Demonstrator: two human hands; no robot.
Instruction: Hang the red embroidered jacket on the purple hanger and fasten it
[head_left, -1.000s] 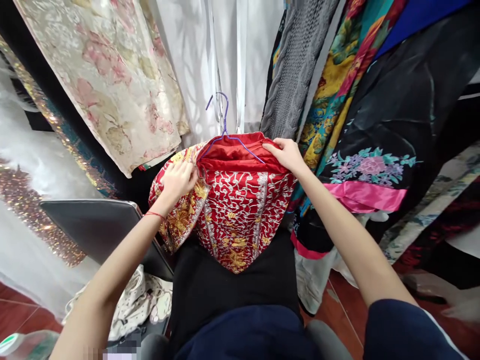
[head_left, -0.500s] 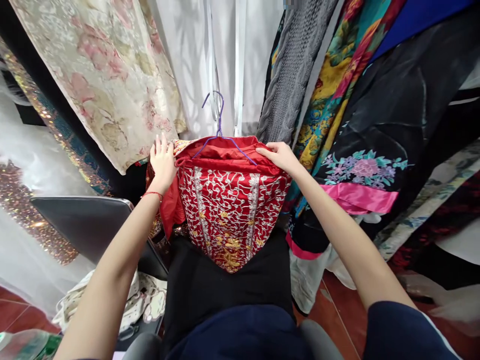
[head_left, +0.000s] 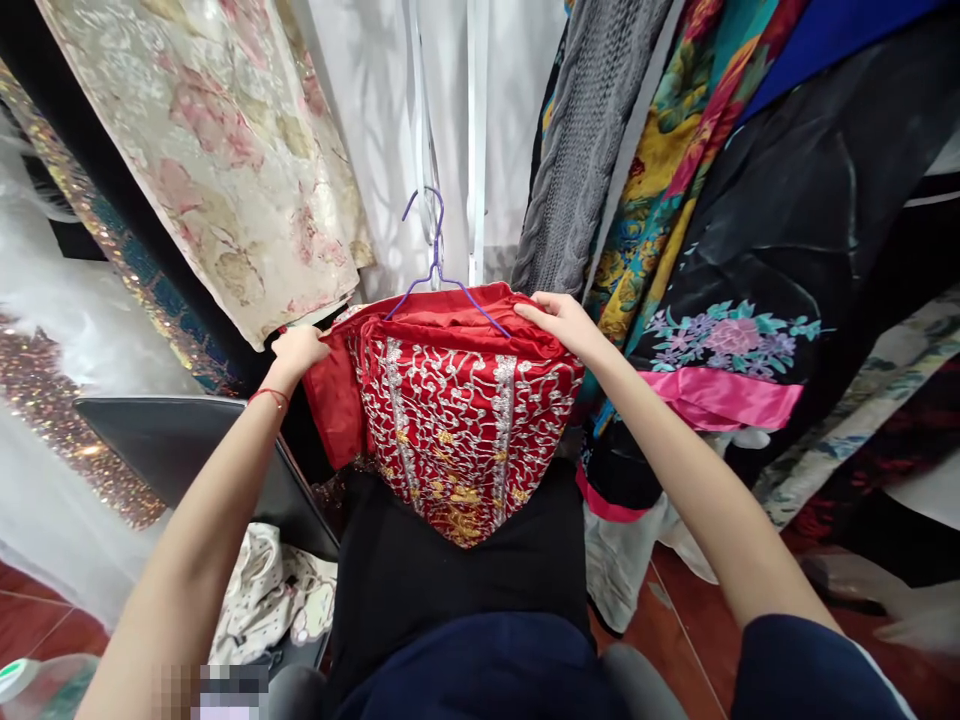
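A red embroidered bodice (head_left: 450, 430) with silver scrollwork and gold flowers hangs over my lap, its pointed lower edge toward me. Inside its top opening sits a purple wire hanger (head_left: 436, 262), hook up. My left hand (head_left: 300, 352) is closed on the red side panel, pulled out to the left so its plain lining shows. At the bodice's upper right corner, my right hand (head_left: 561, 322) pinches the red fabric edge between thumb and fingers.
A cream floral garment (head_left: 217, 150) hangs at the left, above a dark chair back (head_left: 172, 440). Grey knit (head_left: 577, 160) and a black embroidered garment (head_left: 780, 230) hang at the right. Spotted white cloth (head_left: 262, 590) and a plastic bottle (head_left: 45, 685) are at the lower left.
My left hand has gone from spread fingers near the bodice's upper left corner to a closed grip, drawing the side panel left and slightly down. My right hand has barely moved.
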